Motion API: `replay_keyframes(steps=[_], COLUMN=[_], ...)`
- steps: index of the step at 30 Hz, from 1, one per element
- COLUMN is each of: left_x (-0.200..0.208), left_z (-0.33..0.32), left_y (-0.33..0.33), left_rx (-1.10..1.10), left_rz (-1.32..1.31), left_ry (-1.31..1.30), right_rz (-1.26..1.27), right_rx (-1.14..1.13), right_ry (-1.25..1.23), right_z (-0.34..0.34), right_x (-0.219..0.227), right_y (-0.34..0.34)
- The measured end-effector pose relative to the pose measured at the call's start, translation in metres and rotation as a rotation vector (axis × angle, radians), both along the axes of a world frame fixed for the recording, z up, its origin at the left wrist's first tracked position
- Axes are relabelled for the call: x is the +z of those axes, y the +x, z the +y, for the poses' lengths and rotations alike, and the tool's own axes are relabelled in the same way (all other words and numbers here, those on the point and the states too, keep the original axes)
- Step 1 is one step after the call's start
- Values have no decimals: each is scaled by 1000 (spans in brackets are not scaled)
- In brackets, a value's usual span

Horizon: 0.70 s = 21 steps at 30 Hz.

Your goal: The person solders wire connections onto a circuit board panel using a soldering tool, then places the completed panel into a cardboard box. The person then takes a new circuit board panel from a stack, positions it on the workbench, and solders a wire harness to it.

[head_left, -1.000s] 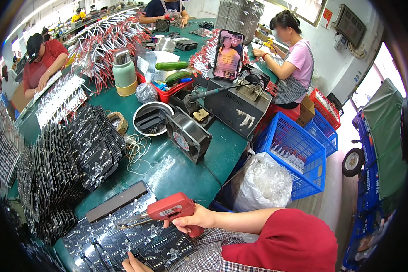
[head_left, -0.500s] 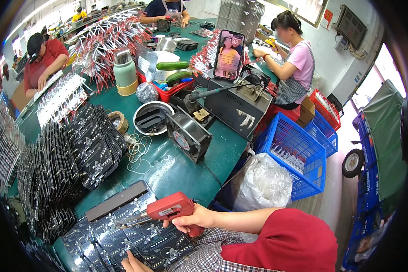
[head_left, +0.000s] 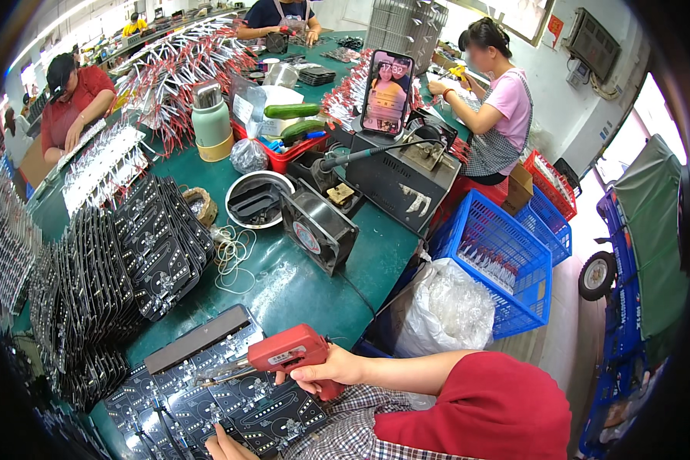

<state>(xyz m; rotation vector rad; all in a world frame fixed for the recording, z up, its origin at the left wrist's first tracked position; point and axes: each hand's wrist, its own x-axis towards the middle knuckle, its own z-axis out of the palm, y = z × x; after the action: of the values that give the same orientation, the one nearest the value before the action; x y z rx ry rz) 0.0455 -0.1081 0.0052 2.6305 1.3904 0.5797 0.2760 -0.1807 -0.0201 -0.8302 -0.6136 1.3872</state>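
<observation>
My right hand point(head_left: 326, 370) is wrapped round the handle of a red soldering gun point(head_left: 290, 349). Its thin metal tip points left, over a black circuit board panel point(head_left: 264, 418) covered with small parts. At the lower edge, only the fingers of my left hand point(head_left: 228, 446) show. They are bent close together, with the fingertips at the panel's surface; anything between them is too small to make out. A dark grey bar point(head_left: 199, 337) lies along the panel's far edge. Dark strips or leads point(head_left: 163, 423) cross its near left part.
Stacked black circuit boards point(head_left: 92, 284) stand at the left. Beyond the panel are a metal bowl point(head_left: 259, 201) of black parts, a square fan point(head_left: 320, 230) and a soldering station point(head_left: 391, 180) bearing a phone point(head_left: 387, 92). Blue crates point(head_left: 506, 261) stand right; co-workers sit farther off.
Both hands, the soldering gun and the panel keep their places. The picture on the phone screen has become brighter.
</observation>
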Motion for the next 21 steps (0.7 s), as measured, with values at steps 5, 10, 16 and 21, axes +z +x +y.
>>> replay_keyframes(steps=[5, 10, 16, 21], left_x=[-1, -1, -1, 0], left_z=[0, 0, 0, 1], left_y=[-1, 0, 1, 1], left_rx=[12, 23, 19, 17], left_rz=[7, 15, -1, -10], left_ry=[5, -1, -1, 0], right_rz=[-1, -8, -17, -17], right_rx=[2, -21, -24, -21], right_ry=[-8, -18, -23, -9], right_z=[0, 1, 2, 1], right_x=[0, 3, 4, 4], right_y=[0, -1, -1, 0])
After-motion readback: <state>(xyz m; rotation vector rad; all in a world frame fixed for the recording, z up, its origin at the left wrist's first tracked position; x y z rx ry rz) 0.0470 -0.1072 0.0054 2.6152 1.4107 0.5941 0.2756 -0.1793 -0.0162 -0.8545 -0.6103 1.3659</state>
